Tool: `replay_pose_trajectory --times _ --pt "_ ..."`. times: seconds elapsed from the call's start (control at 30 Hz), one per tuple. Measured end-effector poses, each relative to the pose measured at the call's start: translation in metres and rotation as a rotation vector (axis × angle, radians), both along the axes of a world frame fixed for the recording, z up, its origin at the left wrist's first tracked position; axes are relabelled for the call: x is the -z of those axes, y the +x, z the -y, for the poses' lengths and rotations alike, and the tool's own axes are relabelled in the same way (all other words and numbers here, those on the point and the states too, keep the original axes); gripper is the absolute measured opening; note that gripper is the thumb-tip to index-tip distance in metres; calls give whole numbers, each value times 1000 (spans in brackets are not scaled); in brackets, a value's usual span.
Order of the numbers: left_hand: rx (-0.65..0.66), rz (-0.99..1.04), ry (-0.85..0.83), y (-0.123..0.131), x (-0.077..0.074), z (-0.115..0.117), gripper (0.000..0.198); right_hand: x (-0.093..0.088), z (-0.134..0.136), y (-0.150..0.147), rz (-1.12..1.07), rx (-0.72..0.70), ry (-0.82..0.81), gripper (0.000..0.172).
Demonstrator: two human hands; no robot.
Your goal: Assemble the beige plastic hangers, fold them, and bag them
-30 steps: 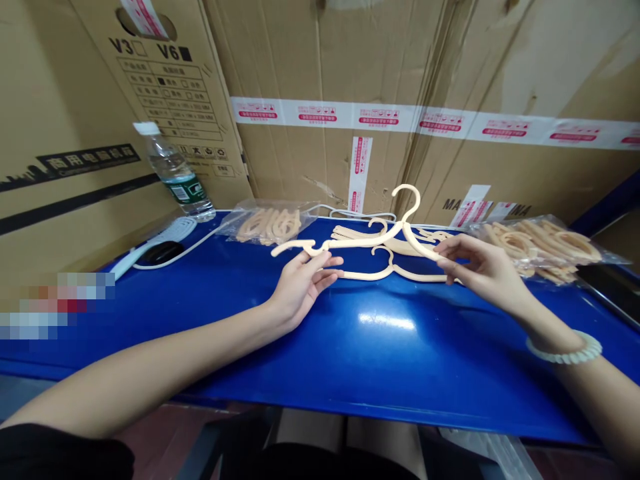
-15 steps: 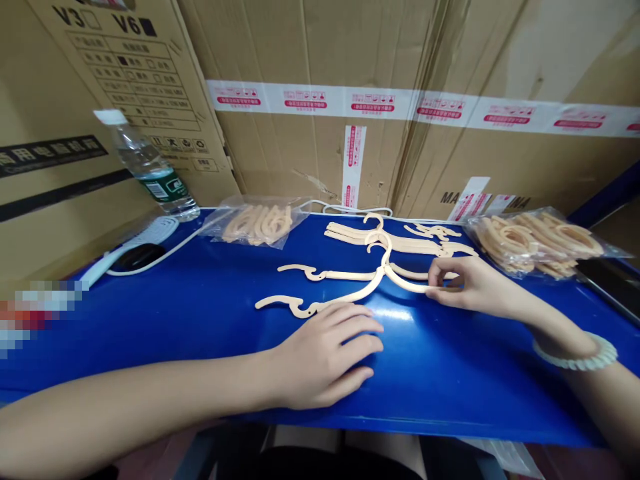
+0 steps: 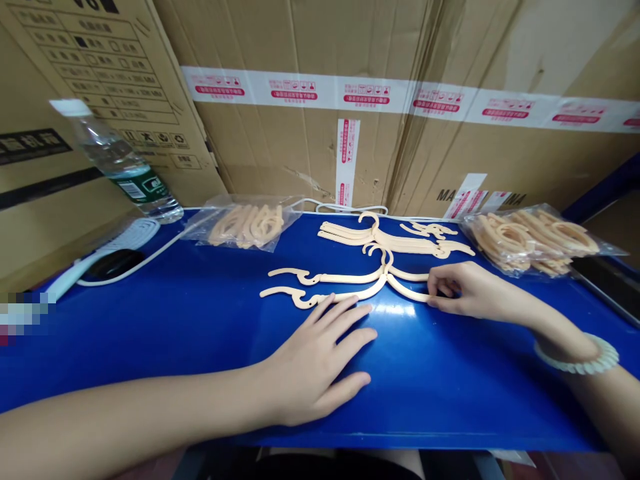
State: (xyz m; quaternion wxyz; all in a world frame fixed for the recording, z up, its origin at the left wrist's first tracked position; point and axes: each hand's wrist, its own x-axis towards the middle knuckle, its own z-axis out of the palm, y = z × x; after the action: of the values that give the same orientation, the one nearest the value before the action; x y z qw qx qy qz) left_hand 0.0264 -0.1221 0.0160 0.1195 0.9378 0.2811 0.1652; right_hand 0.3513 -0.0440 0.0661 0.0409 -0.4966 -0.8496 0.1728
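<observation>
My left hand [image 3: 320, 360] lies flat on the blue table [image 3: 200, 333] with fingers spread, its fingertips touching the near cream plastic hanger [image 3: 320, 297]. My right hand [image 3: 463, 290] pinches the right arm of that hanger against the table. A second cream hanger [image 3: 325, 276] lies just behind it. Further back sits a small stack of hangers [image 3: 395, 240].
Clear bags of cream hangers lie at the back left [image 3: 245, 223] and at the right [image 3: 535, 240]. A water bottle [image 3: 120, 167], a white power strip [image 3: 115, 247] and a black mouse [image 3: 110, 263] sit at the left. Cardboard boxes [image 3: 400, 100] wall the back.
The hanger held up in both hands a second ago now lies on the table beside another one. My left hand let go and lies flat; my right hand still pinches its arm.
</observation>
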Motion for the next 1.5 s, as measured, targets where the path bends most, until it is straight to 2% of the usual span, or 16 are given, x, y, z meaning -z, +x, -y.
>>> replay_pose_trajectory --times 0.17,0.37,0.63,1.03,1.3,1.5 --pt "3 -37 -50 2 0 1 54 -1 2 -2 33 11 -58 17" --pt "24 -78 -131 2 -4 1 63 -1 3 -3 88 26 -33 17" --pt "56 -96 -196 4 -6 -4 68 3 -1 5 28 -9 -86 22" --pt "1 -46 -41 6 1 1 65 2 -2 4 -69 -36 -97 31" --pt "-86 -64 -4 11 2 5 65 -3 -2 9 -31 -79 -21 33" --pt "-136 -80 45 11 4 7 64 -11 -2 16 -73 -95 64 40"
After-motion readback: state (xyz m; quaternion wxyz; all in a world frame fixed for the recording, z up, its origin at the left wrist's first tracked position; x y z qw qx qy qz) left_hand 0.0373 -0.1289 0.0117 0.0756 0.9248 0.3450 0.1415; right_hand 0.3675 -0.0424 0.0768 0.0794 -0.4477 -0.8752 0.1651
